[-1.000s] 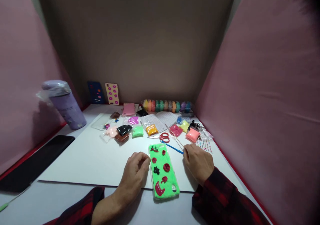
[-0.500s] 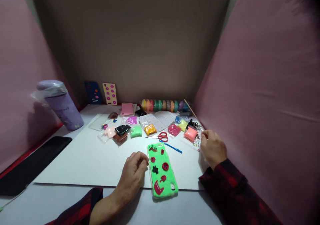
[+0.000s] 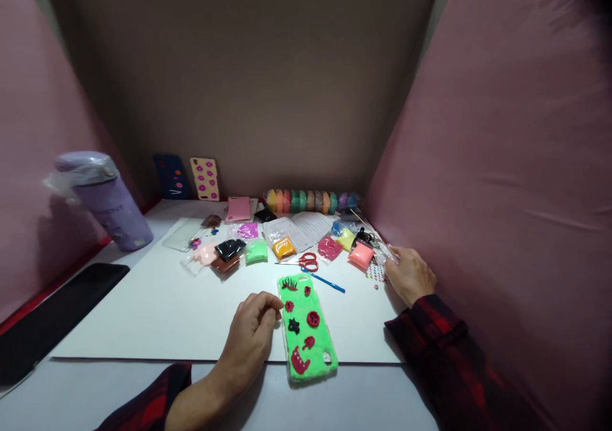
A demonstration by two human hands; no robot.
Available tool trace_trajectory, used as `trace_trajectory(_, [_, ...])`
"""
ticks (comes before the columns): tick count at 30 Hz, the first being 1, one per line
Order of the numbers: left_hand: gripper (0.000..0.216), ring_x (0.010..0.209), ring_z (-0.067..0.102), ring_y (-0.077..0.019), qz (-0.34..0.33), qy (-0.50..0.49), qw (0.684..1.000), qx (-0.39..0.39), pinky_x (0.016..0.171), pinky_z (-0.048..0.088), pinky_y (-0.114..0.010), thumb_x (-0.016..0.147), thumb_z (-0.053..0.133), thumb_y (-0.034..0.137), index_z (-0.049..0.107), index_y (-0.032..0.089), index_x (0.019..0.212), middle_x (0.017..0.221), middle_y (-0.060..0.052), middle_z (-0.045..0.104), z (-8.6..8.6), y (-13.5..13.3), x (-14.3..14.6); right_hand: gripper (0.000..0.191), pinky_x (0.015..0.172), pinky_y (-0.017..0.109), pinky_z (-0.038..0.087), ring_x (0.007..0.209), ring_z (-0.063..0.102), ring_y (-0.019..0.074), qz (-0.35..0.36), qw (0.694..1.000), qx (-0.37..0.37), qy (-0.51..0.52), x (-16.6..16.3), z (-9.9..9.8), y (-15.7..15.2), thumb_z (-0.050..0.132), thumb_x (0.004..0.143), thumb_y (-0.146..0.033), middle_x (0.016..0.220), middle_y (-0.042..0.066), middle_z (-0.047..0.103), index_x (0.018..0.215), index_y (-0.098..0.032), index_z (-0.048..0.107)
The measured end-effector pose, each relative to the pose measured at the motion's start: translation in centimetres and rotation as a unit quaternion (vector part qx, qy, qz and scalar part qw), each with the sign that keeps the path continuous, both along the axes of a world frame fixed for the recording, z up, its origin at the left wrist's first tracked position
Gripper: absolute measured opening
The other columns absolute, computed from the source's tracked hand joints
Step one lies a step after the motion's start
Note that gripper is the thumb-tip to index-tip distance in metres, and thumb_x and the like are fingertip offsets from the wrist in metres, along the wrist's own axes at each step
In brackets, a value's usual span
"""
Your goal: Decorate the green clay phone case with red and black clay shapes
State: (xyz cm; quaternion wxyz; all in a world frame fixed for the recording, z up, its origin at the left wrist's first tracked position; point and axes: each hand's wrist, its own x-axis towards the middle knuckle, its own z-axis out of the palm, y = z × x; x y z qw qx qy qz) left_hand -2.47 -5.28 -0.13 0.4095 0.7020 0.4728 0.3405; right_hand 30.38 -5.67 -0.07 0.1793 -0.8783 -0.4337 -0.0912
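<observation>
A phone case (image 3: 318,338) coated in bright green clay lies at the front edge of the white board, decorated with red and black clay shapes. Beside its left edge rests my left hand (image 3: 251,335), fingers loosely curled and a gap showing between thumb and forefinger; the fingertips reach the case's rim. Over at the right, my right hand (image 3: 410,277) is closed, pinching what looks like a small clear plastic bag (image 3: 388,250). Its fingertips are partly hidden. Close by lie a sheet of small coloured beads or stickers (image 3: 376,273) and a coral clay packet (image 3: 361,255).
Red-handled scissors (image 3: 310,262) and a blue pen-like tool (image 3: 329,283) lie behind the case. Several clay packets, such as an orange one (image 3: 284,247), spread across the board (image 3: 157,316). A purple tumbler (image 3: 112,208) and black phone-like slab (image 3: 62,313) are left. A pink wall borders the right.
My right hand has turned and its fingers now reach forward to the clear plastic bag by the beads. The left hand stays beside the case; the whole view has shifted slightly.
</observation>
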Motion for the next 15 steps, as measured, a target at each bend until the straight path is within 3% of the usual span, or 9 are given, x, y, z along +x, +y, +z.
trace_trajectory(7, [0.018, 0.08, 0.056, -0.0231, -0.005, 0.011, 1.0, 0.007, 0.077, 0.043, -0.039, 0.084, 0.042, 0.024, 0.059, 0.02, 0.079, 0.079, -0.004, 0.059, -0.05, -0.04, -0.02, 0.037, 0.067, 0.031, 0.04, 0.094, 0.063, 0.0253, -0.013, 0.999, 0.019, 0.023, -0.1, -0.14, 0.17, 0.043, 0.086, -0.027, 0.111, 0.012, 0.065, 0.116, -0.02, 0.064])
trace_trajectory(15, [0.019, 0.08, 0.055, -0.0231, -0.003, 0.021, 1.0, 0.006, 0.077, 0.042, -0.038, 0.083, 0.041, 0.023, 0.059, 0.02, 0.077, 0.079, -0.004, 0.059, 0.33, -0.1, 0.05, 0.03, 0.058, 0.029, 0.03, 0.081, 0.063, 0.0236, -0.022, 0.998, 0.024, 0.054, 0.01, -0.07, 0.32, 0.046, 0.085, -0.029, 0.09, 0.009, 0.071, 0.101, -0.024, 0.07])
